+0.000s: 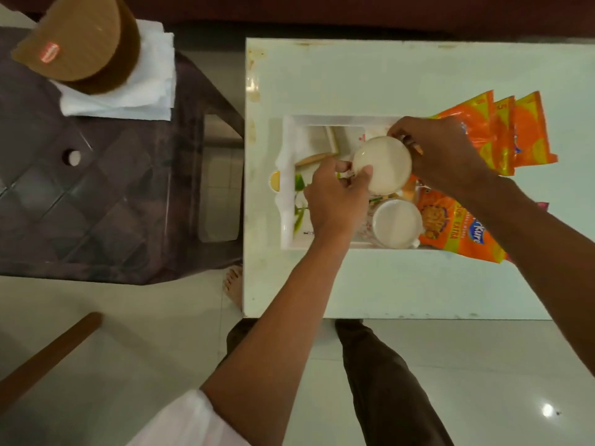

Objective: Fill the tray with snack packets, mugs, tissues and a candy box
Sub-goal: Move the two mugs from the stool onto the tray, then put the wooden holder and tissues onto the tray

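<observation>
1. A white desk (418,284) carries a white tray (287,220) near its left edge, and both hands work over that tray.
2. The left hand (335,197) is closed on a white mug (383,164), with its fingers at the handle on the mug's left side and the thumb against the near wall.
3. The right hand (441,149) grips the same mug from the far right, its fingers curled over the rim.
4. The mug is held over the middle of the tray; whether its base touches the tray cannot be told.
5. A second white mug (396,223) stands upright in the tray's near right part, just beside the held one.
6. An orange snack packet (457,228) lies at the tray's right end, touching the second mug, partly under the right forearm.
7. More orange snack packets (512,130) fan out on the desk to the far right, beyond the right hand.
8. On the dark plastic stool (96,204) to the left, well apart from the tray, a brown candy box (83,40) sits on a stack of white tissues (138,88).
</observation>
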Tool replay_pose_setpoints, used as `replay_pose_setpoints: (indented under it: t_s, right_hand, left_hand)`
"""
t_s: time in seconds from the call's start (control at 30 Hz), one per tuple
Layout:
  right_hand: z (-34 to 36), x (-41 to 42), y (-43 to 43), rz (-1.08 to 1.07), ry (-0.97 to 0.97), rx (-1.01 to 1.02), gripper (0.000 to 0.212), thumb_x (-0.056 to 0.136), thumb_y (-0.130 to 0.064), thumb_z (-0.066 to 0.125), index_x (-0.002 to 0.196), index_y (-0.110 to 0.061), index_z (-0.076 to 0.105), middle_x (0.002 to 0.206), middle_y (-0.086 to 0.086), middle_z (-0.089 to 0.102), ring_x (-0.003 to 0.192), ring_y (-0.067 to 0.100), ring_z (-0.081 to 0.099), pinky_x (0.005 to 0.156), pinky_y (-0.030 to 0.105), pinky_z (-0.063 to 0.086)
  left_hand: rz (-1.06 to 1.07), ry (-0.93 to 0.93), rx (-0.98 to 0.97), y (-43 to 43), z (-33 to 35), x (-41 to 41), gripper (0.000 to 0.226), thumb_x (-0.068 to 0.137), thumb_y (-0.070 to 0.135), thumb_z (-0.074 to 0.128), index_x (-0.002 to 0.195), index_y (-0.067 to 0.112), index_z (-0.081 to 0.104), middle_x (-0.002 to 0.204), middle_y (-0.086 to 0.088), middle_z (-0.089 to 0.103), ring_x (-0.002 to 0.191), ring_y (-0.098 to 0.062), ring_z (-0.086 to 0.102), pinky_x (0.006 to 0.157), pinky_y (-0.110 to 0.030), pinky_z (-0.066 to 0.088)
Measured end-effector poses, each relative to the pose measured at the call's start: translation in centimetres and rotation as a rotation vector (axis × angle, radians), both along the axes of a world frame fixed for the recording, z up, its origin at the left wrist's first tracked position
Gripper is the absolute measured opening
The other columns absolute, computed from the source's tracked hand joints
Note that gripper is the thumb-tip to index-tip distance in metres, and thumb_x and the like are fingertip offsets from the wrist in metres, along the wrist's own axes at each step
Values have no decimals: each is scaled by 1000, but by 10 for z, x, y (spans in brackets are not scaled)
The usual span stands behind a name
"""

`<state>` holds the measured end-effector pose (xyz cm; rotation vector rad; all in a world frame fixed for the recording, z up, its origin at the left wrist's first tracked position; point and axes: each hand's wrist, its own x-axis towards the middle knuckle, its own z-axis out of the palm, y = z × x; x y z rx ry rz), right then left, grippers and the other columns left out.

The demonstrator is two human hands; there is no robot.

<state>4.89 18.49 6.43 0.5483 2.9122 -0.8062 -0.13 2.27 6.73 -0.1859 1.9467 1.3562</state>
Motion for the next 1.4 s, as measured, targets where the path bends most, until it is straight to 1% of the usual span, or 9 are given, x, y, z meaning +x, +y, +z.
replay_pose_setpoints:
  t_s: [0.23,0.53,0.7,0.77,0.83,0.9,1.0,1.17,1.4]
  right_hand:
    - [-21,-1,24,27,-182,154,39,80,-10,71,117,-12,62,110,27,52,93,43,57,71,40,49]
    - [-29,-9,24,115,-270,201,44,78,-15,75,120,-11,62,108,28,54,96,45,57,80,50,52]
    - [-24,-7,23,63,-285,106,48,80,-14,73,126,-15,60,111,27,54,102,40,55,83,47,51]
    - [-22,-2,26,-21,-246,42,48,81,-10,70,126,-20,60,109,24,56,97,38,57,81,41,51]
    - [-18,5,24,-130,-131,49,41,83,-6,62,121,-21,62,97,23,64,89,36,58,79,34,44]
    - [-10,14,12,-252,-9,20,29,89,-17,52,114,-28,61,92,17,70,86,36,59,85,42,44]
    - [6,22,-28,-388,39,-75,31,88,-46,43,116,-41,55,97,2,67,87,25,61,80,47,51]
    - [33,14,-120,-508,89,-253,24,90,-37,57,111,-50,56,99,-12,57,74,2,56,60,6,42]
    - [46,-20,-220,-582,138,-385,26,88,-14,64,108,-31,65,98,-31,53,82,10,57,62,4,42]
  left_hand:
    - [42,-19,-60,22,-20,9,20,87,26,74,92,17,57,93,-13,74,91,-30,74,86,-50,60]
    - [39,-4,-74,26,-31,4,23,90,22,72,105,9,60,77,5,67,69,-12,72,81,-45,63]
    - [-57,-53,-50,14,-26,-1,32,91,28,70,114,8,60,116,-16,72,99,-24,74,86,-45,61]
    - [-158,-19,-84,-2,-17,-11,41,92,38,68,125,15,62,128,-9,68,116,-20,66,92,-37,59]
    - [-224,117,-118,-27,-1,-29,40,93,44,63,128,22,62,130,6,64,118,-13,63,86,-14,52]
    - [-230,297,-163,-56,19,-53,37,95,41,62,128,23,63,129,10,65,116,-9,63,82,-7,45]
    - [-168,568,-281,-105,52,-103,32,95,35,62,126,23,64,126,7,68,114,-7,63,96,-25,52]
    - [-141,964,-501,-150,83,-201,45,93,36,65,132,14,57,137,-7,58,123,-18,56,104,-39,50]
    - [-569,904,-779,-156,55,-314,89,81,62,67,154,31,27,164,-13,21,149,-36,26,110,-56,38]
